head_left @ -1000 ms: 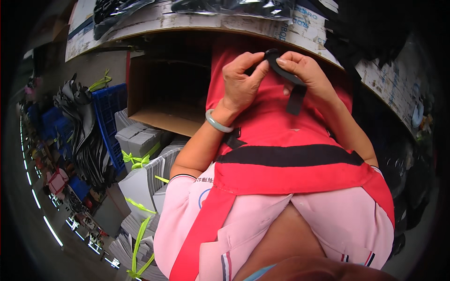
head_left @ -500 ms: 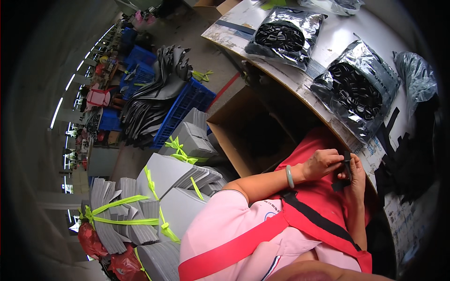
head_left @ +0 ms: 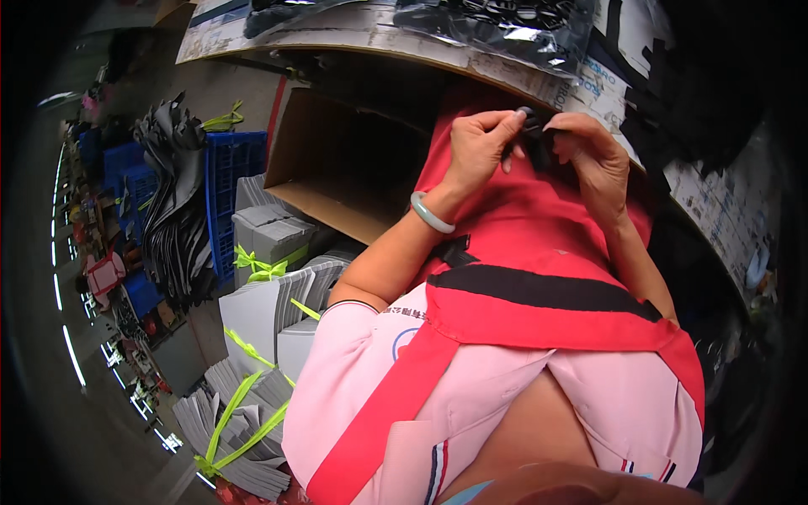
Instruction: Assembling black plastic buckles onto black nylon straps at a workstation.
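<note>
The left grip [head_left: 481,150] is pinched closed, thumb against bent fingertips, on a small black strap piece [head_left: 535,139] held up between the two hands, over the lap and near the counter's edge. The right grip [head_left: 599,160] curves in from the other side, fingers arched and bent at the piece, the thumb below; I cannot tell whether it is closed on it. Both forearms angle inward from bent elbows, the left wrist wearing a pale green bangle [head_left: 432,213]. Beneath them spreads a red apron [head_left: 547,231]. Beyond the hands runs the white counter [head_left: 454,48], carrying a clear bag [head_left: 551,46] of black pieces. To the left stand an open cardboard box [head_left: 332,210] and tied grey stacks [head_left: 250,316].
</note>
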Tool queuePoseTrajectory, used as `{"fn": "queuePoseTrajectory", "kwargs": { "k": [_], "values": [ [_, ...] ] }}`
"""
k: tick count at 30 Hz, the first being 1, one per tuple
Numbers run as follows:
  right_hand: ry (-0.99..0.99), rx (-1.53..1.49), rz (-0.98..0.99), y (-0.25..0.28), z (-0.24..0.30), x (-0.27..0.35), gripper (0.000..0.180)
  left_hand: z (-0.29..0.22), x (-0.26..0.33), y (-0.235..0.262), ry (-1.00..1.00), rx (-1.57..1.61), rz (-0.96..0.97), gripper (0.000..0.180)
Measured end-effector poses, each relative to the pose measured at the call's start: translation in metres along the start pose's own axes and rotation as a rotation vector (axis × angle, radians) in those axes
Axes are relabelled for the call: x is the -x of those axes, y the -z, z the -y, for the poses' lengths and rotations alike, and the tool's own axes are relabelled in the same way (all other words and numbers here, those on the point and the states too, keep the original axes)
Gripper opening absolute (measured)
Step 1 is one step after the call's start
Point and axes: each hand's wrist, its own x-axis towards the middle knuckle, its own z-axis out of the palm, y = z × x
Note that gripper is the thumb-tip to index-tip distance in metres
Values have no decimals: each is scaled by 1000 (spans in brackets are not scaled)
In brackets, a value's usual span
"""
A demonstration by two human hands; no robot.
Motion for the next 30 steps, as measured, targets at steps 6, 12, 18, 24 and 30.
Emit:
{"fn": "queuePoseTrajectory", "kwargs": {
  "k": [6,12,18,24,30],
  "values": [
    [-439,85,-22,10,-9,2,14,10,5,-8,-110,-70,-43,23],
    [-587,65,21,14,-17,6,20,24,6,-5,-282,-237,-33,16],
    [-632,-45,13,12,-20,0,20,18,5,-5,-415,-362,-4,16],
    [-520,-272,-31,12,-24,5,22,13,10,5,-439,-366,73,17],
    [-661,-155,252,27,-12,4,23,4,29,5,-623,-536,210,26]
  ]
}}
